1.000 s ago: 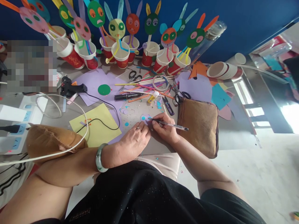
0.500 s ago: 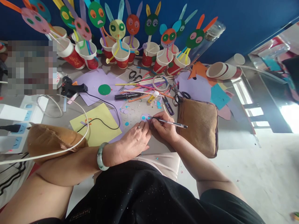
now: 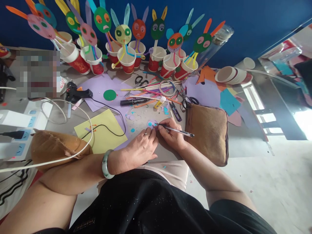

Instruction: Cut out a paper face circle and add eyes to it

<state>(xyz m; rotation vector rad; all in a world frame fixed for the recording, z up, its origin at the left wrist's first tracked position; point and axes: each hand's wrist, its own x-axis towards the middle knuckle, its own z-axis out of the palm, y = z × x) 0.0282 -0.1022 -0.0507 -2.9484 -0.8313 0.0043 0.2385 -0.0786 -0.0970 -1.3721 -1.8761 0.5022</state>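
Observation:
My right hand (image 3: 172, 133) is closed around a slim pen (image 3: 179, 130) with a clear barrel and dark ends. The pen's tip points left, down at a small purple paper piece (image 3: 152, 122) that bears blue dots. From the left, my left hand (image 3: 140, 144) presses its bent, closed fingers on the near edge of this piece. It wears a ring, and a jade bangle (image 3: 106, 165) sits on that wrist. The fingertips hide part of the paper. Small paper scraps and a loose blue dot (image 3: 132, 130) lie just beyond my hands.
Paper cups (image 3: 126, 60) with paper-faced figures line the back. A glue gun (image 3: 77, 93), marker (image 3: 133, 102), glue stick (image 3: 160, 102), snips (image 3: 175, 111) and scissors (image 3: 188, 102) lie around. Brown cushions (image 3: 207, 133) flank my arms. A white cable (image 3: 92, 126) crosses the left side.
The pen has tilted slightly, with its tip staying at the purple piece. Both hands keep nearly the same place; the whole view has shifted a little.

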